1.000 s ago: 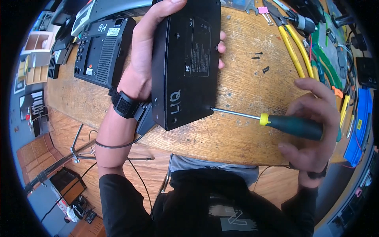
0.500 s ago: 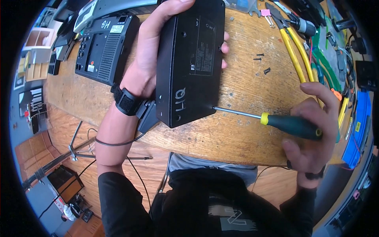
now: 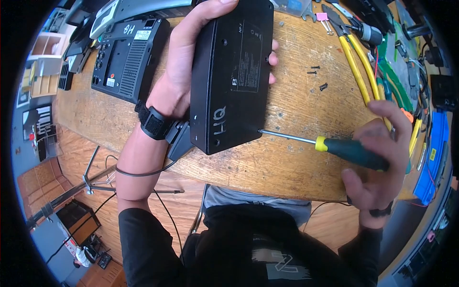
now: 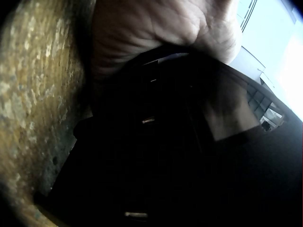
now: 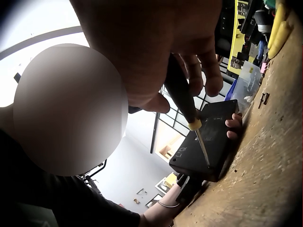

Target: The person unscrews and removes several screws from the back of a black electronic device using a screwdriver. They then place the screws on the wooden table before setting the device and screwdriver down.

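My left hand (image 3: 179,67) grips a black box-shaped device (image 3: 234,103) across its width, fingertips showing at its right edge. The face toward me bears a printed label, corner holes and a handwritten "HQ". A screwdriver (image 3: 351,152) with a dark green handle and yellow collar meets the device near its lower right corner. My right hand (image 3: 389,158) holds the handle's end, fingers bent loosely around it and thumb apart from its side. In the right wrist view the shaft (image 5: 202,147) slants down to that corner. The left wrist view shows mostly the device's dark side (image 4: 165,175).
Several small dark screws (image 3: 323,86) lie on the wooden table (image 3: 296,110) right of the device. A second "HQ" device (image 3: 126,62) lies at left. Yellow-handled cutters (image 3: 356,64), a pink binder clip (image 3: 322,17) and other tools crowd the right side.
The device has shifted slightly right, with the screwdriver tip still at its corner. My right fingers have moved on the handle, one now lying over its end.
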Action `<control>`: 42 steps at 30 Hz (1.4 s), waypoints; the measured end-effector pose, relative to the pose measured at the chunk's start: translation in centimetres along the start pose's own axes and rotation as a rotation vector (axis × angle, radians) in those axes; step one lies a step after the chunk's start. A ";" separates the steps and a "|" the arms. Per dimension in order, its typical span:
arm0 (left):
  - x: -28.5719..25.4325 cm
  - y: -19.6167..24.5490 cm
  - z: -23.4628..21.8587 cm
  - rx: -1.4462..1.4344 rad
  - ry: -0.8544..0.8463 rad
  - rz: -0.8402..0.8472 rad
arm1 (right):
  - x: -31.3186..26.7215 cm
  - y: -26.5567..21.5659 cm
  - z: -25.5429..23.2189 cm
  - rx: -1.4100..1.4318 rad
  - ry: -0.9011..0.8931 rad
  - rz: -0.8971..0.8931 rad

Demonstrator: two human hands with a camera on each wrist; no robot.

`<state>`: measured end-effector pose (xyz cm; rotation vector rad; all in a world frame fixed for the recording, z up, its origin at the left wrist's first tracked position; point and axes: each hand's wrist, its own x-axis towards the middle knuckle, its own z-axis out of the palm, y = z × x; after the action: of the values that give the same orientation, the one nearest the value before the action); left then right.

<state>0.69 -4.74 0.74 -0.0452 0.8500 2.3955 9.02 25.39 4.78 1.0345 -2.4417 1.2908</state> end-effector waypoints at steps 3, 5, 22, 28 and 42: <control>0.1 0.0 -0.1 -0.020 -0.018 -0.004 | -0.8 0.9 -0.9 -0.040 -0.107 -0.084; 0.0 0.0 0.0 -0.002 -0.010 0.000 | -1.2 1.2 -1.1 -0.078 -0.110 -0.056; 0.1 0.1 -0.2 -0.020 -0.025 -0.008 | -2.1 0.8 -0.1 0.046 0.013 0.140; 0.0 0.0 -0.2 -0.079 -0.023 -0.025 | -0.7 0.7 -0.3 0.103 -0.047 -0.037; 0.1 0.0 -0.1 -0.041 -0.019 -0.006 | -0.9 1.2 0.0 0.082 -0.012 0.007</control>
<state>0.61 -4.78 0.65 -0.0403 0.7913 2.4043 8.87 26.28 3.62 1.0569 -2.4221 1.4014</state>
